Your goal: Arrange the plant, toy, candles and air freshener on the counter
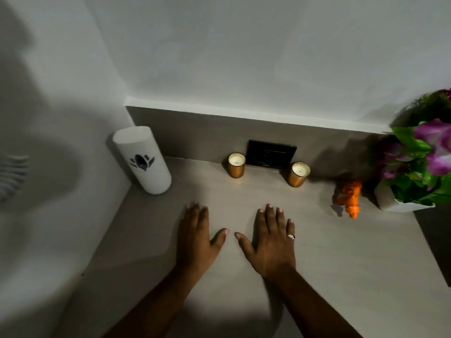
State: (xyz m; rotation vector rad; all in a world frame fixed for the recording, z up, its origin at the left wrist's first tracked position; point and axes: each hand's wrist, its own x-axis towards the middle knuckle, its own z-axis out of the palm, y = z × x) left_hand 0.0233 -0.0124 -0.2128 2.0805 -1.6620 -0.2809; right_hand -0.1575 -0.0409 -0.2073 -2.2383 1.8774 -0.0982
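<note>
Hands lie flat and empty on the pale table (341, 252) in the lower middle of the frame, palms down, fingers spread, thumbs pointing at each other without touching. The left hand (196, 236) is bare; the right hand (271, 242) wears a ring (291, 237) on one finger.

At the left of the frame, in the corner where table meets wall, stands the white air freshener (142, 159), an upright cylinder. Its only marking is a dark flower-shaped emblem around a small opening; no brand name or lettering can be read on it.

Two candles in gold-coloured cups stand near the back edge at centre: the left candle (236, 165) and the right candle (298, 174), one on either side of a black wall plate (271, 155) set in the grey backsplash. Any print on the plate is too dark to read.

At the right, an orange toy (351, 196) with dark stripes stands just beside the plant (424, 152), whose purple flowers and green leaves rise from a white pot (393, 203) at the frame's right edge.
</note>
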